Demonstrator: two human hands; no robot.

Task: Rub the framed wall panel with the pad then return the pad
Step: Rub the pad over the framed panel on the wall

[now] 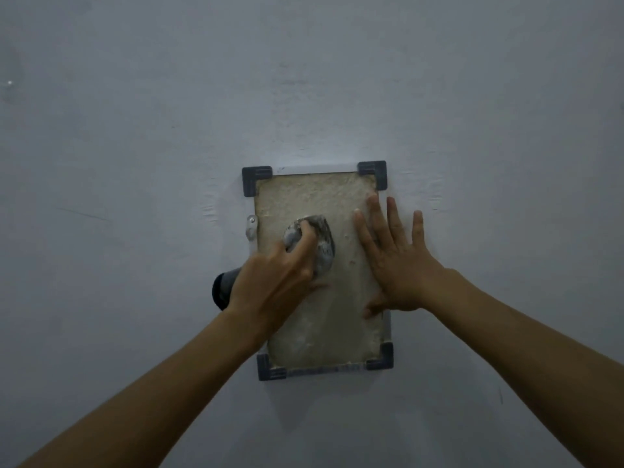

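Two bare arms reach up from the bottom corners. The left hand (277, 278) comes in from 7 o'clock, and its fingers are curled tight around the gray pad (312, 243). The pad is pressed flat on the panel (320, 319), in the upper left part of it. The right hand (393, 261) comes in from 5 o'clock. It lies flat with its fingers spread wide, holding nothing, half on the panel's right edge and half on the wall (337, 79). The rough, tan panel hangs on the wall with dark corner pieces (257, 179). A dark round thing (223, 288) peeks out at 9 o'clock, partly hidden behind the left hand.
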